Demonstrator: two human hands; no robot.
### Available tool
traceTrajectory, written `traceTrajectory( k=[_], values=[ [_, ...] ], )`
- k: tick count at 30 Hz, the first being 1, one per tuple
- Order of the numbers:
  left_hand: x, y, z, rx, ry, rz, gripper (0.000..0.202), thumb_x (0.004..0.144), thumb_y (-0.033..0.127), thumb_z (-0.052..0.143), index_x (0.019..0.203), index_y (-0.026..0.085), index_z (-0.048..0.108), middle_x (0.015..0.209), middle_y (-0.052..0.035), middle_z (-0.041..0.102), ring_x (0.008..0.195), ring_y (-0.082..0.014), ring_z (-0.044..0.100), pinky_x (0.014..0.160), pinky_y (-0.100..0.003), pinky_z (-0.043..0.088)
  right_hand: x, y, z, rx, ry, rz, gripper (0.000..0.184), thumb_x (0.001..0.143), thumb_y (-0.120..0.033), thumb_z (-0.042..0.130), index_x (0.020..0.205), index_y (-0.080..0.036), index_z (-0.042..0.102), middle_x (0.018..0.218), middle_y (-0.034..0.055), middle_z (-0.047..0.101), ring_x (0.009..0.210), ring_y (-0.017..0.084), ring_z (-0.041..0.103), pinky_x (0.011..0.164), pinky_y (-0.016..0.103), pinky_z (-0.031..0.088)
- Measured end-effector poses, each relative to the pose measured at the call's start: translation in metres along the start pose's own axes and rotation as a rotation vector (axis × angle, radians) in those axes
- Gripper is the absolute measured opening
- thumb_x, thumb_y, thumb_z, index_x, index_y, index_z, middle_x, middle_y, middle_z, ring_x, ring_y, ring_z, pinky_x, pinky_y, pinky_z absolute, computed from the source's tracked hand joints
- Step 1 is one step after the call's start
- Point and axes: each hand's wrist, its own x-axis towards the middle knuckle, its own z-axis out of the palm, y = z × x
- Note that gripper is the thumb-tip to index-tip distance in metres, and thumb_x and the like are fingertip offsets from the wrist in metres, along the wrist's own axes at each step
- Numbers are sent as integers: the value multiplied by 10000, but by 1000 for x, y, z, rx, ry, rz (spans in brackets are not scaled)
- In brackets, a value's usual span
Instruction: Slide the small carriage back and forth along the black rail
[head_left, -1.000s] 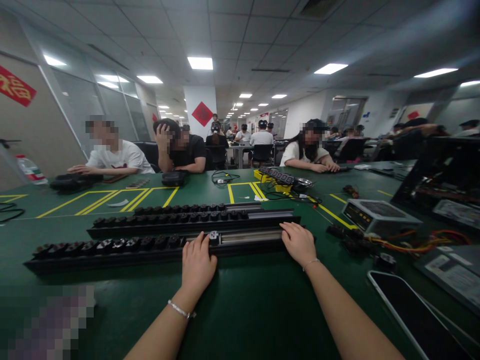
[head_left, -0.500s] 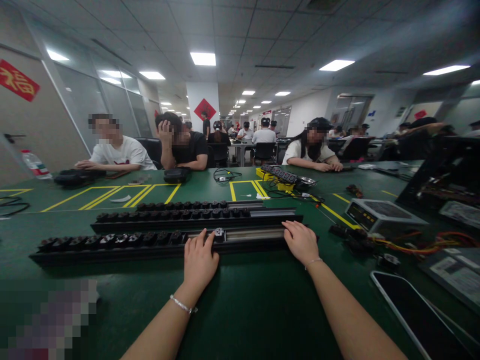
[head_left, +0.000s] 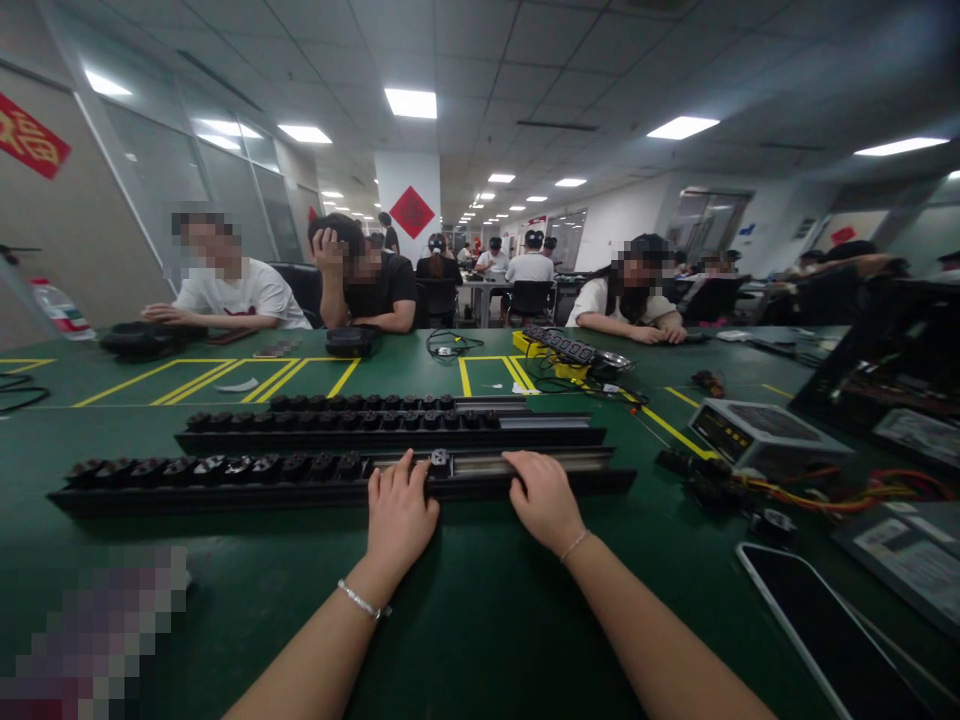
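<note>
A long black rail (head_left: 225, 498) lies crosswise on the green table in front of me. Several black socket-like modules (head_left: 180, 470) sit along its left part, and a single lighter-faced module (head_left: 439, 460) sits farther right in its channel. My left hand (head_left: 399, 508) lies over the rail just left of that single module, fingers stretched and apart. Whether a fingertip touches the module is hard to tell. On the rail's right part rests my right hand (head_left: 546, 498), fingers extended over the open channel and thumb at the near side. Its fingertips are partly hidden.
Two similar loaded rails (head_left: 390, 435) lie behind. To the right are a power supply box (head_left: 765, 435), coloured wires (head_left: 862, 490), and a phone (head_left: 817, 620). A yellow holder with a black strip (head_left: 562, 345) stands farther back. Several people sit across the table.
My right hand has slid left along the rail, from near its right end towards the single module. My left hand has stayed at about the same place. The view has shifted slightly.
</note>
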Motion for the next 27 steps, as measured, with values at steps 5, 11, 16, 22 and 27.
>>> traceTrajectory(
  k=[5,11,16,22,27],
  values=[
    [0,2,-3,15,-3,8,495,728,202,496,1219,253,532,1367,-95,466,1206,-284,437,1070,-508,227,-1,-49,20,-1,-97,-88,448,779,-181,444,1206,-280,535,1183,36,589,1136,194,463,1066,426,169],
    [1,3,-4,22,-3,5,489,733,208,502,1214,284,544,1353,-90,480,1190,-291,448,1062,-520,225,3,-56,23,-90,-164,-47,446,781,-193,462,1207,-310,526,1065,27,602,1043,192,479,1039,405,187],
    [-1,4,-7,21,-23,1,511,730,214,508,1234,295,524,1380,-76,454,1204,-275,432,1074,-499,209,2,-53,21,-147,-211,-76,496,783,-193,462,1263,-318,477,1115,35,572,1067,190,451,1038,387,177],
    [-2,5,-7,46,-20,3,544,723,211,508,1263,268,500,1380,-73,457,1199,-273,433,1079,-491,209,2,-50,22,-141,-203,-88,489,789,-194,454,1261,-318,476,1116,36,571,1063,197,446,1029,379,176],
    [-2,5,-5,48,-23,7,517,720,210,508,1234,262,526,1388,-77,448,1207,-276,424,1081,-492,201,6,-49,20,-151,-228,-84,465,808,-192,427,1254,-311,482,1070,41,584,1034,187,465,1005,359,195]
  ],
)
